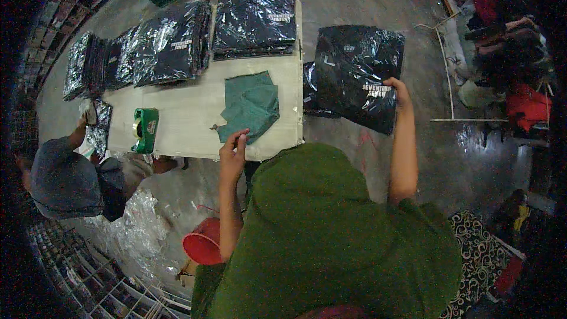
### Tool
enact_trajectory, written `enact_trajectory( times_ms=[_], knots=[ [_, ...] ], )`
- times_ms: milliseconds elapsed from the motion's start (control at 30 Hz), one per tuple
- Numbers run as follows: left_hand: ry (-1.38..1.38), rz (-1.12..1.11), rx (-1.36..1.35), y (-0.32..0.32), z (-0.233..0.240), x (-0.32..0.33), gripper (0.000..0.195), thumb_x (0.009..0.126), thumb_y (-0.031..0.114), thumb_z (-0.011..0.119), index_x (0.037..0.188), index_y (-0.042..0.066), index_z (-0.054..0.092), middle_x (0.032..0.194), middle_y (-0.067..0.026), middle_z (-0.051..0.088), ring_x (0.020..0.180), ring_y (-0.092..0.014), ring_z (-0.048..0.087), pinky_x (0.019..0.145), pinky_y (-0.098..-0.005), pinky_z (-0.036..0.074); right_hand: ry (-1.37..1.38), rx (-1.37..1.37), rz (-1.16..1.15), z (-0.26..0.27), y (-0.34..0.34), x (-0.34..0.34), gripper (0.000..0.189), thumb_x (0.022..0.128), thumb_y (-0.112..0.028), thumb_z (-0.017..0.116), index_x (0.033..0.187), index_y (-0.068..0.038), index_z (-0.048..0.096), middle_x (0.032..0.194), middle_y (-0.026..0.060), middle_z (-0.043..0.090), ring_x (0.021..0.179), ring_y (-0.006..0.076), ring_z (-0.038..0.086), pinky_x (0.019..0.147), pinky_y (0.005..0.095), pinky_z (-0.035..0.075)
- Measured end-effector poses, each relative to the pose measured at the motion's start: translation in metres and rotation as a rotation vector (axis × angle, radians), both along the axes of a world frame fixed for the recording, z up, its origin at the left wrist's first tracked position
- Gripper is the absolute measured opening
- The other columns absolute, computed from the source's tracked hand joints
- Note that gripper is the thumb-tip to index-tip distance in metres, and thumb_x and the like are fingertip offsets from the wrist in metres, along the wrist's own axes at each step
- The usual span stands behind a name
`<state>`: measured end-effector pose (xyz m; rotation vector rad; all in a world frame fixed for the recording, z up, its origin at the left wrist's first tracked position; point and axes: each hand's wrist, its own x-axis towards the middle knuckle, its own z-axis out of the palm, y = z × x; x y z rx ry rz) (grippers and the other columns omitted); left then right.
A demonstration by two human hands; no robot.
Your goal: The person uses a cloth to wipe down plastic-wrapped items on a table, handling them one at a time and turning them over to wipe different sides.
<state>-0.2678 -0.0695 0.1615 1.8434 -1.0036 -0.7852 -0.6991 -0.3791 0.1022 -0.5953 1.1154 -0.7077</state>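
Observation:
My right hand point(398, 91) grips the right edge of a folded black garment in a clear plastic bag point(354, 62), which is held out past the table's right end. White printing shows on the garment. Partly under it are more black bagged garments point(310, 93). At the table's near edge is my left hand point(234, 153), its fingertips by the lower edge of a crumpled green cloth point(252, 102). Whether those fingers pinch the cloth, I cannot tell. The cloth lies on the pale tabletop point(190, 110).
Stacks of black bagged garments point(254, 22) point(172, 44) line the table's far side. A green tape dispenser point(148, 130) stands left of the cloth. Another person point(66, 177) works at the left end. Below are a red bucket point(201, 241) and loose clear plastic point(137, 226).

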Motion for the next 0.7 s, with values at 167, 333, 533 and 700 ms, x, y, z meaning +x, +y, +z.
enact_trajectory(
  times_ms=[167,333,533,700],
  knots=[
    [0.040,-0.064,0.087,-0.031,-0.049,0.008,0.028,0.095,0.023,0.057,0.113,0.002,0.064,0.097,-0.0143,0.069,0.089,-0.019,0.065,0.082,-0.0303,0.049,1.165,-0.571,-0.305,-0.122,-0.035,-0.055,0.040,0.083,-0.030,0.061,0.113,-0.003,0.064,0.111,0.0157,0.066,0.099,0.0267,0.063,0.087,0.0401,0.048],
    [-0.761,-0.142,0.142,-0.044,-0.119,0.011,0.063,0.088,0.034,0.061,0.140,0.005,0.041,0.145,-0.0234,0.036,0.133,-0.042,0.033,0.108,-0.0474,0.030,1.055,-0.583,0.065,-0.197,0.020,0.005,0.041,0.093,-0.039,0.054,0.107,-0.003,0.067,0.097,0.0139,0.070,0.092,0.0266,0.065,0.079,0.0383,0.048],
    [-0.464,0.031,0.244,-0.050,-0.163,0.041,0.043,0.090,0.023,0.057,0.130,0.011,0.049,0.114,-0.0235,0.061,0.105,-0.041,0.058,0.086,-0.0496,0.047,0.586,-0.629,0.301,-0.166,0.107,0.155,0.036,0.095,-0.033,0.056,0.110,-0.002,0.067,0.086,0.0025,0.066,0.079,0.0084,0.056,0.070,0.0250,0.045],
    [-0.175,-0.011,0.023,-0.094,-0.089,-0.010,0.025,0.093,0.017,0.050,0.113,0.006,0.058,0.091,-0.0209,0.066,0.079,-0.041,0.064,0.071,-0.0497,0.050,0.219,-0.117,0.636,-0.101,0.149,0.223,0.046,0.095,-0.034,0.056,0.131,-0.005,0.053,0.110,0.0056,0.065,0.090,0.0143,0.061,0.079,0.0278,0.048]
  ],
)
